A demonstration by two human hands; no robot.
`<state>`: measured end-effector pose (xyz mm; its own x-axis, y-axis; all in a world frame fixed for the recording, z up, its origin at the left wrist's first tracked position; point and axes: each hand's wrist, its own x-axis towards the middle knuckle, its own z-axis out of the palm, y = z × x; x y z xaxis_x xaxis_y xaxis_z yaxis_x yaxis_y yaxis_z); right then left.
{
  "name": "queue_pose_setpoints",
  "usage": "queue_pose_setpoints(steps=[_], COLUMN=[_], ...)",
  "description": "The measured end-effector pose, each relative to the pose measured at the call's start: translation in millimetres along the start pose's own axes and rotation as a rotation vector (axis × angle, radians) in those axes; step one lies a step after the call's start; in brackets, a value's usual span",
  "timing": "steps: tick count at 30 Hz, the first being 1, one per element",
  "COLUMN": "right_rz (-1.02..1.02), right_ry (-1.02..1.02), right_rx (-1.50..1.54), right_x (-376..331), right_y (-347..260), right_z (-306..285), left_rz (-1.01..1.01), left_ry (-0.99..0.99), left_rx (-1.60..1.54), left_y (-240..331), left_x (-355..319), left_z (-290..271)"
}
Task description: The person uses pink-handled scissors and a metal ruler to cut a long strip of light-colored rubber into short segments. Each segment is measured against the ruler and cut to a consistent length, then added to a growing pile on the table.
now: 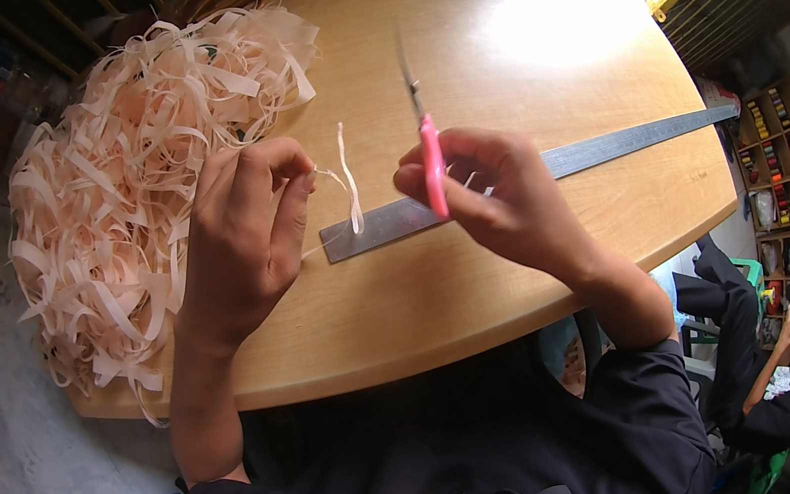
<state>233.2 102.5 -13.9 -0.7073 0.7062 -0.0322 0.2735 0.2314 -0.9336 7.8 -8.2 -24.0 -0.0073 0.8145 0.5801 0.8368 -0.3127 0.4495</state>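
- To the left of the long flat grey metal ruler (623, 144) sits a tangled heap of pale peach fabric strips (111, 236), spread over the pale wood-grain worktop (406, 321).
- Nearer the ruler's left end, the person's left hand (247, 232) has thumb and forefinger pinched closed on the wispy end of a narrow, pale peach strip (353, 197).
- That strip dangles in a loop, seen against the ruler's left end; it looks to me like the piece being worked.
- Over the ruler's left half, the right hand (503, 186) has its fingers wrapped round pink-handled metal scissors (433, 166), blades pointing away from the body; they're blurred, so I can't tell whether they're parted.
- I'd judge the step as readying or trimming the strip; another cut would call for steadying it and bringing the blades across, clear of the pinching fingers.
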Motion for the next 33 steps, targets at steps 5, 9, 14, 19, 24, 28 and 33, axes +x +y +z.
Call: queue_pose_setpoints(steps=[5, 9, 14, 19, 24, 28, 33], right_rz=[-0.009, -0.054, -0.120, -0.151, -0.200, -0.385, -0.626], right_ry=[-0.038, -0.046, -0.046, -0.003, 0.137, 0.443, 1.121], right_rx=[0.265, 0.291, 0.297, 0.365, 0.291, 0.267, 0.130], right_x=[-6, 0, 1, 4, 9, 11, -48], right_y=[-1, 6, 18, 17, 13, 11, 35], right_z=[18, 28, 27, 13, -8, -37, -116], left_rz=[-0.044, -0.048, -0.104, -0.131, -0.161, -0.158, -0.121], left_ry=[0.004, -0.045, -0.002, -0.034, -0.022, -0.004, 0.028], left_rx=[-0.166, -0.327, -0.374, -0.259, -0.224, -0.215, -0.197], left_y=[7, 12, 15, 11, 3, -3, -7], left_x=[-6, -8, -5, 0, 2, 0, 2], left_z=[3, 5, 10, 4, 4, 8, 9])
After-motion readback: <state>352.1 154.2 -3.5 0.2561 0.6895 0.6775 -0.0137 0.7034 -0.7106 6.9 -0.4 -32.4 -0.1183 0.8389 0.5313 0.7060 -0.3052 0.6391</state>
